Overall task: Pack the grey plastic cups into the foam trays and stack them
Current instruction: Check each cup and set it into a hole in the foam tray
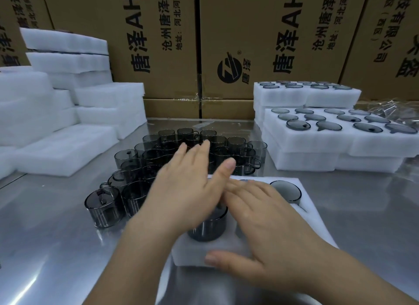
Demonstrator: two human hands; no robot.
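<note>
A grey translucent plastic cup (207, 227) stood in the near-left pocket of the white foam tray (192, 252) towards the front of the shiny steel worktop (56, 236); the left hand (188, 186), blurred, hovered flat above it, fingers straight, holding nothing; the right hand (260, 218) lay flat on the foam, fingers spread. Loose grey cups (158, 159) crowded mid-worktop; filled foam trays (317, 143) were stacked at the right edge, empty foam trays (63, 150) left, brown printed cardboard boxes (158, 43) behind.
</note>
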